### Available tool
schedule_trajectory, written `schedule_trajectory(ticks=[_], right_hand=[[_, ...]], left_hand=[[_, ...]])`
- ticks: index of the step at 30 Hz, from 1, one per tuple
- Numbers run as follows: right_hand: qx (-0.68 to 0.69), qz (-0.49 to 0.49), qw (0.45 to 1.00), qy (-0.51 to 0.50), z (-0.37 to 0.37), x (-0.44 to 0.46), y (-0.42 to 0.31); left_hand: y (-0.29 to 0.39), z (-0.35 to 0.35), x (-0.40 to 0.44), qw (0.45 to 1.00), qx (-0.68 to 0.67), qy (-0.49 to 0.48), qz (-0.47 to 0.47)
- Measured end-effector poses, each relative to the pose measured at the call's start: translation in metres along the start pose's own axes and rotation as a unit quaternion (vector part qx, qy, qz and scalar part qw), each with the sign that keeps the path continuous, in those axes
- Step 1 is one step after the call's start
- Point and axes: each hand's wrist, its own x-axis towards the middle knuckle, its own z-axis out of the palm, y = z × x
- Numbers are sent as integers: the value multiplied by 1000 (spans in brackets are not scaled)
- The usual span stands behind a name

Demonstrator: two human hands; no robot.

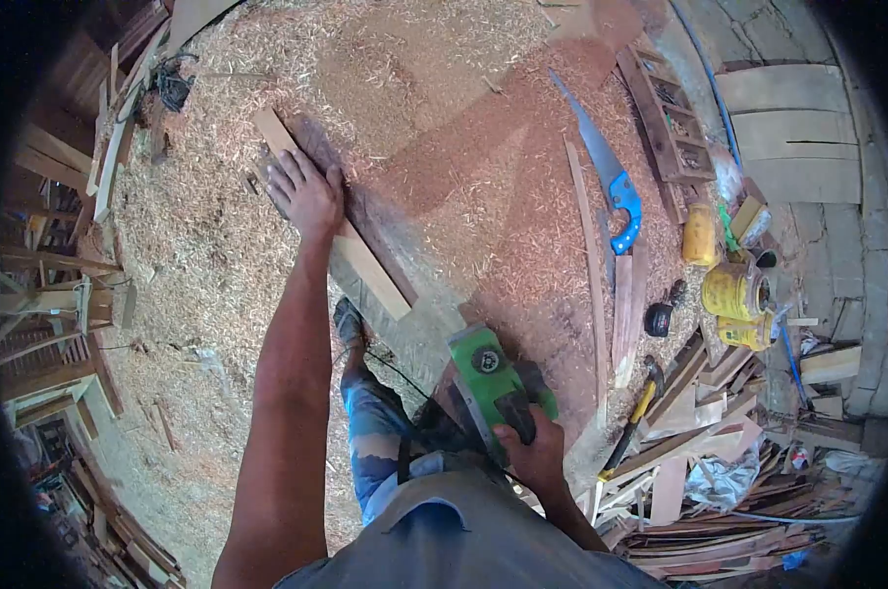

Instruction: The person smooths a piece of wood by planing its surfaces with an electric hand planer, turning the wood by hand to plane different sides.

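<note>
My left hand (311, 201) lies over a narrow wooden board (373, 270), its fingers across the top and the thumb by the right edge. The board rests at a slant on a longer, darker workbench plank (390, 231). In my right hand (537, 452) is a green electric planer (486, 368), gripped by its rear handle near the plank's lower end, close to my body. The planer's underside is hidden, so I cannot tell whether it touches anything.
Wood shavings cover the floor. To the right lie a blue-handled handsaw (601, 162), wood strips (625, 314), a tape measure (659, 318) and a hammer (635, 427). Yellow containers (733, 293), a wooden tray (667, 118) and scrap wood (699, 432) stand farther right. My foot (348, 322) is beside the plank.
</note>
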Motion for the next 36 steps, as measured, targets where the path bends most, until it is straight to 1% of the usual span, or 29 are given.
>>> schedule_trajectory(ticks=[3, 6, 9, 12, 15, 18, 21, 23, 24, 27, 30, 33, 36], right_hand=[[-65, 7, 996, -54, 13, 19, -1], [-61, -10, 995, -74, 31, 43, -32], [-98, 0, 989, -115, 58, 59, -36], [-63, 68, 982, -164, 74, 71, -50], [-37, 76, 984, -155, 84, 81, -52], [-120, 24, 989, -89, 104, 85, -51], [-74, 19, 993, -92, 107, 110, -86], [-75, 13, 992, -97, 111, 118, -92], [-76, 11, 992, -100, 112, 122, -94], [-63, 52, 990, -111, 119, 137, -110], [-64, -17, 994, -81, 130, 160, -127], [-39, -19, 995, -88, 147, 186, -138], [-58, -63, 995, -55, 169, 221, -159]], left_hand=[[-3, -11, 18, 999, 30, -33, -10], [-29, 3, 63, 1000, 9, -24, -7], [-57, 28, 112, 1000, -22, 13, 0], [-72, 40, 137, 999, -32, -23, -5], [-70, 40, 134, 999, -42, -7, 2], [-63, 30, 129, 1000, -24, -13, -9], [-60, 28, 134, 1000, -24, 2, -2], [-61, 30, 134, 1000, -27, 0, -3], [-62, 30, 133, 999, -28, -34, -16], [-61, 30, 134, 999, -34, -37, -21], [-60, 23, 132, 998, -48, -46, -15], [-61, 17, 136, 996, -51, -68, -15], [-63, 13, 136, 994, -57, -89, -16]])
